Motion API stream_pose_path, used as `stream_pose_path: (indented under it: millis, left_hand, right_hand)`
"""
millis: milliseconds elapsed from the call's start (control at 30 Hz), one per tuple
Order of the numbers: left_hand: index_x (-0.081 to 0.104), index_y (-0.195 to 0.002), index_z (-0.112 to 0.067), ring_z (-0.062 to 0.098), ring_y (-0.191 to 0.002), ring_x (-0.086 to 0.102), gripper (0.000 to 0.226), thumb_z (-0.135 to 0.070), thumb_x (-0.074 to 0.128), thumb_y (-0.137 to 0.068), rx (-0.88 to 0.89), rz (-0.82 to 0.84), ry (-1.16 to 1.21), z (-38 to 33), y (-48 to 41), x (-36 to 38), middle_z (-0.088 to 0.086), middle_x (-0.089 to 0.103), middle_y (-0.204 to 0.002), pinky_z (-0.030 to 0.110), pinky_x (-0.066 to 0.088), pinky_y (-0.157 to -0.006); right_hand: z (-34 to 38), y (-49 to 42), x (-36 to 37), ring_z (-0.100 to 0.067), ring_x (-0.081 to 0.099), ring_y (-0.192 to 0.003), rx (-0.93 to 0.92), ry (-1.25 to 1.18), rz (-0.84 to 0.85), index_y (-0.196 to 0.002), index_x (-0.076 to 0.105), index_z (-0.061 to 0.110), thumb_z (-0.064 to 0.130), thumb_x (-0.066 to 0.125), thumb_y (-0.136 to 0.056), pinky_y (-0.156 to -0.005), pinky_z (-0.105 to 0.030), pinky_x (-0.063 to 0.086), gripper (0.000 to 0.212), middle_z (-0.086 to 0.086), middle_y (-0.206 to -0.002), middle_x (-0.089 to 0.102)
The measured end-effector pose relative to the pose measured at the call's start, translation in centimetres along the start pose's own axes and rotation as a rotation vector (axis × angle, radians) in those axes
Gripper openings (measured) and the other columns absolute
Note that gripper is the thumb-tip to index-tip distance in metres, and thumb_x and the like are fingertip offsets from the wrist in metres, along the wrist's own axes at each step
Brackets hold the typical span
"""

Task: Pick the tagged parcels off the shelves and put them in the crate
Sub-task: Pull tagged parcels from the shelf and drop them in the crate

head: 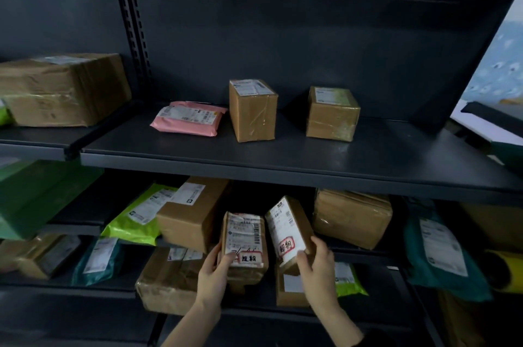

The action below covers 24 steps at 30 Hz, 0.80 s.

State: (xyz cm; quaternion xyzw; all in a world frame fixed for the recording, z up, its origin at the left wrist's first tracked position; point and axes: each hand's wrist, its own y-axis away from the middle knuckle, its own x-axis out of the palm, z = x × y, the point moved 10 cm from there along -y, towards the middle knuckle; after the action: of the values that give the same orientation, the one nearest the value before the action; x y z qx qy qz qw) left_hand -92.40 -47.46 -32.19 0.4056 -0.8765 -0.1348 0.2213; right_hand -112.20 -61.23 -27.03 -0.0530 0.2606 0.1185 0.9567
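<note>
From my remote seat I see the fingers of the left hand clenched round the lower left edge of the left parcel, the thumb lying across its label face just beside a red-edged tag; the right hand is likewise grasping the right parcel at its lower end, thumb on the label below a second red-edged tag. Both parcels are small brown boxes held up side by side at the lower centre of the frame, in front of the lower shelves; the left one stands nearly upright, the right one is tilted; I cannot tell whether they touch.

Behind them on the lower shelf lie a long box and a green mailer to the left, and a taped box to the right; a teal mailer sits at the lower right of the frame.

Above, the upper shelf carries a pink mailer, a tall box and a squat box in a row, each apart from the next; a large box rests at the upper left of the frame.
</note>
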Motion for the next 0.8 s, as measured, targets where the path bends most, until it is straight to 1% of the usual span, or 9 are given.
stream_pose_path:
  millis: [67,133,200,267,333,400,533,667,800]
  left_hand:
    - [0.046,-0.137,-0.018,0.028,-0.108,0.063,0.056,-0.023,0.066,-0.086,0.011,0.023,0.018,-0.2,0.4,0.4,0.011,0.066,-0.118,0.047,0.046,-0.100]
    - [0.050,-0.133,-0.022,0.024,-0.103,0.064,0.047,-0.023,0.064,-0.087,0.033,0.061,0.038,-0.5,1.0,1.1,0.008,0.069,-0.111,0.042,0.049,-0.092]
    - [0.051,-0.129,-0.024,0.022,-0.101,0.063,0.041,-0.020,0.061,-0.089,0.031,0.100,0.065,-0.7,1.2,1.7,0.007,0.068,-0.109,0.037,0.049,-0.084]
    - [0.052,-0.129,-0.021,0.023,-0.104,0.062,0.040,-0.019,0.060,-0.089,0.026,0.121,0.081,-0.7,1.5,2.0,0.008,0.068,-0.110,0.041,0.048,-0.093]
    - [0.051,-0.132,-0.020,0.025,-0.108,0.061,0.044,-0.019,0.059,-0.089,0.027,0.139,0.080,-0.7,1.6,2.2,0.009,0.068,-0.111,0.047,0.042,-0.103]
    - [0.051,-0.131,-0.020,0.026,-0.108,0.062,0.042,-0.017,0.058,-0.090,0.033,0.154,0.086,-0.8,1.8,2.5,0.010,0.068,-0.112,0.047,0.043,-0.102]
    - [0.051,-0.132,-0.019,0.028,-0.111,0.061,0.044,-0.017,0.058,-0.089,0.043,0.190,0.084,-1.0,2.0,3.0,0.011,0.068,-0.114,0.048,0.043,-0.103]
    - [0.052,-0.132,-0.023,0.027,-0.114,0.059,0.042,-0.018,0.057,-0.090,0.051,0.200,0.079,-1.1,2.3,2.9,0.009,0.068,-0.115,0.048,0.038,-0.108]
    - [0.054,-0.130,-0.028,0.026,-0.120,0.054,0.044,-0.022,0.061,-0.087,0.068,0.214,0.050,-1.5,2.8,2.6,0.005,0.067,-0.118,0.052,0.028,-0.113]
  right_hand:
    - [-0.6,0.6,0.1,-0.018,0.053,-0.106,0.095,-0.245,0.025,-0.133,0.039,0.017,0.022,0.050,-0.095,-0.086,-0.028,0.048,0.041,-0.008,-0.125,0.049]
    - [-1.1,1.4,0.2,-0.018,0.056,-0.102,0.186,-0.461,0.050,-0.128,0.042,0.019,0.022,0.049,-0.095,-0.082,-0.027,0.049,0.034,-0.004,-0.115,0.056]
    - [-1.4,1.7,0.3,-0.017,0.058,-0.101,0.236,-0.584,0.066,-0.124,0.045,0.021,0.022,0.049,-0.095,-0.090,-0.036,0.049,0.029,-0.002,-0.110,0.060]
    - [-1.6,1.9,0.2,-0.016,0.059,-0.100,0.253,-0.654,0.091,-0.120,0.047,0.022,0.021,0.049,-0.095,-0.094,-0.040,0.048,0.025,-0.003,-0.109,0.062]
    - [-1.4,2.1,-0.2,-0.015,0.059,-0.100,0.248,-0.685,0.104,-0.118,0.048,0.021,0.020,0.049,-0.095,-0.090,-0.036,0.049,0.023,-0.003,-0.109,0.062]
    - [-1.4,2.2,-0.7,-0.014,0.059,-0.100,0.235,-0.698,0.107,-0.117,0.049,0.021,0.019,0.050,-0.095,-0.087,-0.033,0.049,0.022,-0.002,-0.109,0.061]
    - [-1.5,2.3,-1.3,-0.017,0.059,-0.103,0.220,-0.691,0.106,-0.119,0.049,0.021,0.019,0.050,-0.094,-0.088,-0.034,0.050,0.025,-0.004,-0.111,0.061]
    - [-1.3,2.5,-1.8,-0.016,0.060,-0.102,0.193,-0.657,0.105,-0.112,0.051,0.026,0.018,0.052,-0.093,-0.088,-0.033,0.050,0.020,-0.003,-0.109,0.063]
    - [-0.2,2.8,-2.9,-0.009,0.058,-0.098,0.110,-0.580,0.091,-0.112,0.051,0.024,0.016,0.055,-0.091,-0.078,-0.023,0.048,0.022,0.003,-0.107,0.061]
